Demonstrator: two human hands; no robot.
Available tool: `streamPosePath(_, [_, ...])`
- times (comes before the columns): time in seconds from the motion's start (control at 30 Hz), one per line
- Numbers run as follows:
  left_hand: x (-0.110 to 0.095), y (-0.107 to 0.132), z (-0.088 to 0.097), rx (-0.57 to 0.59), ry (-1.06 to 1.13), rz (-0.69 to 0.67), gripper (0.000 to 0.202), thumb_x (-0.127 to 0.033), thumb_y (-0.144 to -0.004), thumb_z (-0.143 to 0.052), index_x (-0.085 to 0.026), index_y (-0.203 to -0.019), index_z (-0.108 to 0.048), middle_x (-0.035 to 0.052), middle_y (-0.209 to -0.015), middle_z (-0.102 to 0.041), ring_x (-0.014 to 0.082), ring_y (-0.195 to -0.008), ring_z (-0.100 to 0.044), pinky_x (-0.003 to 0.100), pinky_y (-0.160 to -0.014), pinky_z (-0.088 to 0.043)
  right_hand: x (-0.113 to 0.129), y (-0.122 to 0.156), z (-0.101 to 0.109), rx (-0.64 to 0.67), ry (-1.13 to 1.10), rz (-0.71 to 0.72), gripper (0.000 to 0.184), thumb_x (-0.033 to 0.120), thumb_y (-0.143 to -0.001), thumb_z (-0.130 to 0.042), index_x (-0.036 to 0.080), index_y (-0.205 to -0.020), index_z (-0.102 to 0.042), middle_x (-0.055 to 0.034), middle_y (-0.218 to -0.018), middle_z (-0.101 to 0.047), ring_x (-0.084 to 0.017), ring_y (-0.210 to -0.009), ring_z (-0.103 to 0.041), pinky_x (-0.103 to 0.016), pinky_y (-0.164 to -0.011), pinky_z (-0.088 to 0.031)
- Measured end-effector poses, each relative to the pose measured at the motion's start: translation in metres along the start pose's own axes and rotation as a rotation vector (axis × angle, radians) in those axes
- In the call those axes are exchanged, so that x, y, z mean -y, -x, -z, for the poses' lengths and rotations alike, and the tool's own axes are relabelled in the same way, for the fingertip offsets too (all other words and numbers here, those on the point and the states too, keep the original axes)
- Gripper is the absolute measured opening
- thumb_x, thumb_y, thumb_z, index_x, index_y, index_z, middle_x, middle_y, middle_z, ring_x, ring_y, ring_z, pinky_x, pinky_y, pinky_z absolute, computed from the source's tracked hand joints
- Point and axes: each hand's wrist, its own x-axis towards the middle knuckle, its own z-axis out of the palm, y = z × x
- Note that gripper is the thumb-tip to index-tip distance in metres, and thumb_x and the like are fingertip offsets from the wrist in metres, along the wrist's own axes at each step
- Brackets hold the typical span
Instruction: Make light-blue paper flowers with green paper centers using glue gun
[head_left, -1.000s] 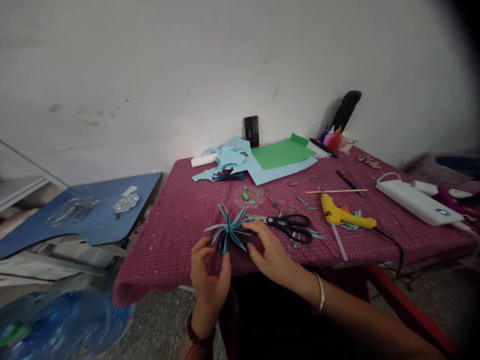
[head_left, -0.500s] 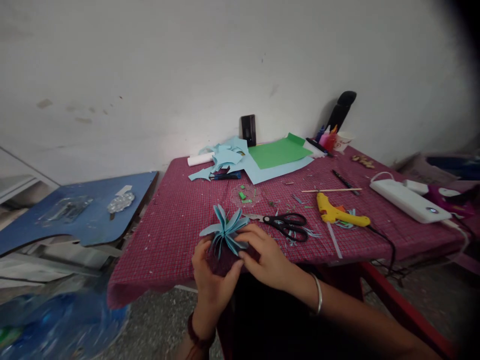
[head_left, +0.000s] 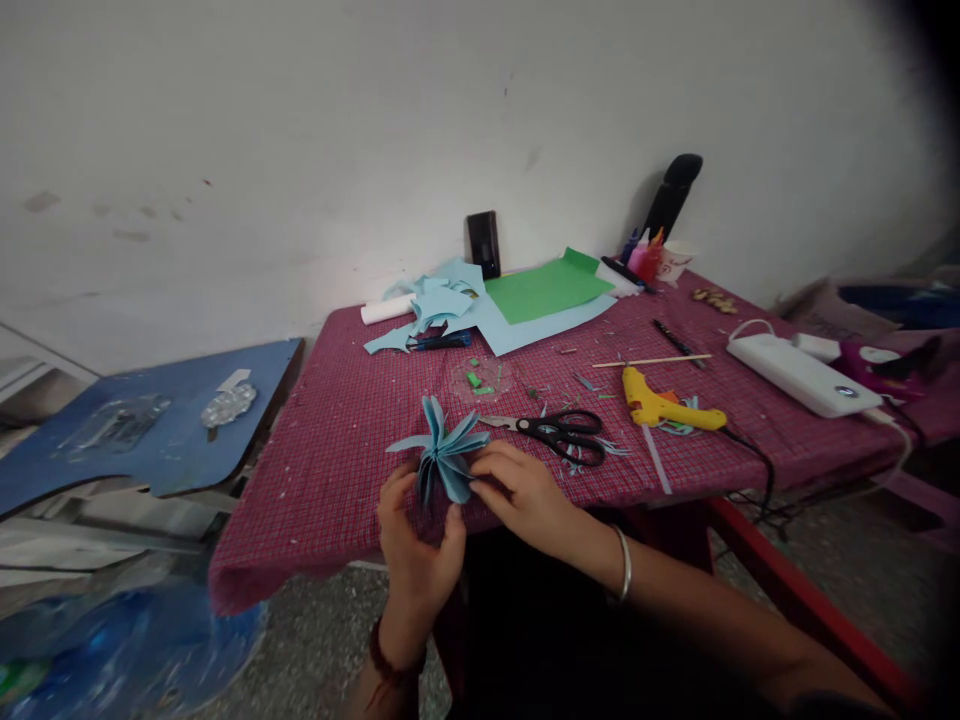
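Note:
A light-blue paper flower (head_left: 439, 450) with several folded petals is held over the front part of the table. My left hand (head_left: 416, 555) cups it from the left and below, its fingers partly hidden behind the petals and its thumb close to the lowest petal. At the flower's right side, my right hand (head_left: 529, 500) pinches the edge of a petal between thumb and fingers. Black-handled scissors (head_left: 559, 430) lie open just beyond my right hand, blades pointing at the flower. A clear round piece with green scraps (head_left: 476, 380) lies behind the flower.
To the right are a yellow glue gun (head_left: 667, 408), a wooden stick (head_left: 652, 360) and a white power bank (head_left: 806, 375). Green paper (head_left: 551, 288), light-blue paper (head_left: 517, 335) and a phone (head_left: 484, 245) are at the back. A blue board (head_left: 187, 440) stands left.
The flower has turned a little in my hands, and its lower right petal now faces me more broadly. My left thumb has shifted left. The whole view has moved slightly.

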Motion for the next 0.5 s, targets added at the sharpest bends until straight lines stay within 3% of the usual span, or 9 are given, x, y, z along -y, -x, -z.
streamPosePath(0.13, [-0.001,0.000,0.003,0.036,0.041,0.003,0.059,-0.025,-0.077,-0.068,-0.019,-0.130,-0.043,0.0156,-0.126,-0.050,0.0313,-0.119,-0.051,0.054,-0.098,-0.043,0.001,0.000,0.000,0.018,-0.003,-0.026,0.006,0.012,-0.087,-0.061,0.018,-0.088,-0.060,-0.0035,-0.086,-0.061,-0.016,-0.080,-0.059,-0.028,-0.071,-0.049])
streamPosePath(0.3, [-0.005,-0.003,0.001,0.000,0.003,0.035,0.066,-0.035,-0.075,-0.071,-0.018,-0.132,-0.042,0.0168,-0.123,-0.051,0.0333,-0.115,-0.053,0.056,-0.095,-0.044,0.007,0.000,0.003,0.087,-0.012,0.011,0.015,0.010,-0.083,-0.061,0.017,-0.096,-0.062,-0.0073,-0.098,-0.064,-0.019,-0.093,-0.060,-0.032,-0.081,-0.051])
streamPosePath(0.5, [-0.011,-0.008,0.000,-0.027,-0.074,0.060,0.061,-0.037,-0.076,-0.070,-0.017,-0.127,-0.045,0.0140,-0.116,-0.055,0.0291,-0.107,-0.057,0.049,-0.091,-0.048,0.011,0.003,0.004,0.175,-0.043,0.047,0.034,0.005,-0.081,-0.056,0.017,-0.112,-0.063,-0.0096,-0.116,-0.065,-0.020,-0.110,-0.060,-0.036,-0.096,-0.050])
